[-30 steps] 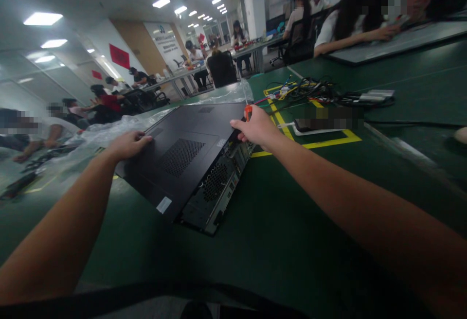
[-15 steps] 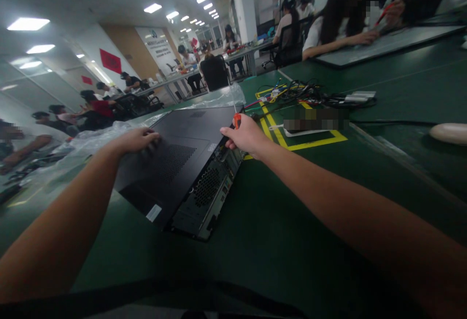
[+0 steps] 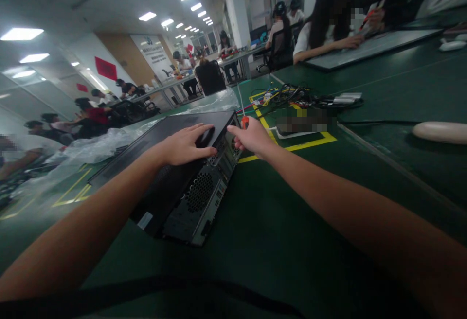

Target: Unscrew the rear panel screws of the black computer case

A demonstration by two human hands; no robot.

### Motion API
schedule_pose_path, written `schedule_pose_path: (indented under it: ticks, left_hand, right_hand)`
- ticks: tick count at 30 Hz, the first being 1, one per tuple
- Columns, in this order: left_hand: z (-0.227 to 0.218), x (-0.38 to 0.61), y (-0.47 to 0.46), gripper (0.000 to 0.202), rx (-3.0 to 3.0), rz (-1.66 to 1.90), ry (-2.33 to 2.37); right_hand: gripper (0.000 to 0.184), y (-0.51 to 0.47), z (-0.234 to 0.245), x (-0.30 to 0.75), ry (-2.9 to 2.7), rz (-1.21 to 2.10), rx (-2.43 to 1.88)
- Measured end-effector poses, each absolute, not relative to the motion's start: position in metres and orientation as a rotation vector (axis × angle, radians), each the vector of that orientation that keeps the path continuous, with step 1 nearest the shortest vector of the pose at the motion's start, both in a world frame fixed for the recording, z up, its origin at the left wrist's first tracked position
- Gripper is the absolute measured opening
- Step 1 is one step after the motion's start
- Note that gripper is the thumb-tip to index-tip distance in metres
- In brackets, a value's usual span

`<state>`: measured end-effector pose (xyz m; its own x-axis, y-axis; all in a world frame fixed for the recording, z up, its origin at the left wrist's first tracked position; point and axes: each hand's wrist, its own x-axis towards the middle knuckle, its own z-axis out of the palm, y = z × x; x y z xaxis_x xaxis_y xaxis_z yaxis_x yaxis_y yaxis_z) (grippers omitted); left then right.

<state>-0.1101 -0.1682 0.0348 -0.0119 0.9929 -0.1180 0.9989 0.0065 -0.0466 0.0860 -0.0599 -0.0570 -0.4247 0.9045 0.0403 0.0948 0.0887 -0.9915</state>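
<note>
A black desktop computer case (image 3: 200, 195) lies on its side on the green table, with its rear grille and ports turned towards the right. My left hand (image 3: 182, 146) rests on the large top panel (image 3: 166, 185) near the rear edge, palm down and fingers spread. My right hand (image 3: 255, 139) is curled around a screwdriver (image 3: 245, 120) with an orange handle, its thin shaft pointing up. The fingers of that hand are close to the far rear corner of the case; whether they touch it I cannot tell.
A tangle of cables (image 3: 299, 96) lies beyond yellow tape (image 3: 302, 145) on the table (image 3: 292, 221). Clear plastic wrap (image 3: 98, 146) spreads behind the case. A person (image 3: 321, 42) works over a flat panel (image 3: 372, 49) at the upper right. A pale rounded object (image 3: 440, 132) lies at right.
My left hand has moved right across the top panel to near its rear edge. My right hand, still with the screwdriver, has come away slightly from the panel's corner. The view has shifted a little.
</note>
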Motion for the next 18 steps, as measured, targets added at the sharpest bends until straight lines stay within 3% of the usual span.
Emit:
schedule_pose_path:
  ticks: [7, 12, 18]
  left_hand:
    - [0.045, -0.104, -0.164, 0.125, 2.119, -0.271, 2.234]
    - [0.036, -0.093, -0.161, 0.117, 2.226, -0.307, 2.230]
    - [0.033, -0.089, -0.095, 0.110, 2.292, -0.176, 2.219]
  right_hand:
    - [0.042, -0.062, -0.094, 0.133, -1.730, 1.138, -1.134]
    - [0.041, -0.070, -0.111, 0.130, -1.745, 1.103, -1.119]
    - [0.042, -0.076, -0.127, 0.124, -1.764, 1.098, -1.098]
